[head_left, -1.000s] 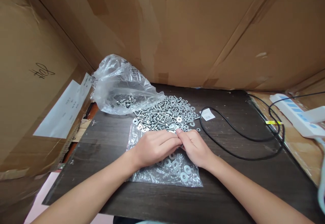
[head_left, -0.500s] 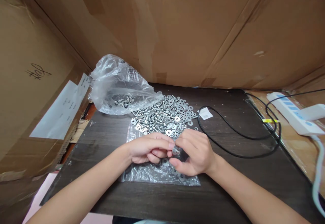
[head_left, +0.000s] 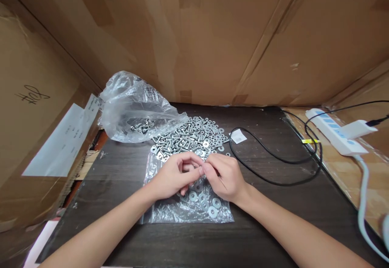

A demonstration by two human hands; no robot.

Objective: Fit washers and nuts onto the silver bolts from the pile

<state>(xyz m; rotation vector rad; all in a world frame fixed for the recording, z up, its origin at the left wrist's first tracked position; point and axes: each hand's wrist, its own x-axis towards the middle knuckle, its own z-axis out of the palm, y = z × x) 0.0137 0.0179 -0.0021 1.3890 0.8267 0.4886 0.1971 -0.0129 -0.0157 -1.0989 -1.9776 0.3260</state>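
Observation:
Over a clear plastic zip bag [head_left: 164,215], my left hand [head_left: 173,175] and my right hand [head_left: 226,177] meet at their fingertips. Both are closed in a pinch, thumbs against the fingers. Whatever sits between them is hidden by the fingers. Several large flat washers [head_left: 212,211] lie on the bag just below my hands. Right behind the hands spreads a pile of small metal bolts [head_left: 185,140], mixed with nuts and washers.
A crumpled clear plastic bag [head_left: 121,106] with bolts inside lies at the back left. A black cable [head_left: 270,179] loops on the dark table [head_left: 127,166], near a small white label [head_left: 238,136]. At right stands a white power strip [head_left: 331,132]. Cardboard walls [head_left: 219,45] enclose the table.
The small metal piece seen between my fingers earlier is now hidden. My right hand has turned and its fingers have closed, uncovering more washers on the bag. The view has shifted slightly right.

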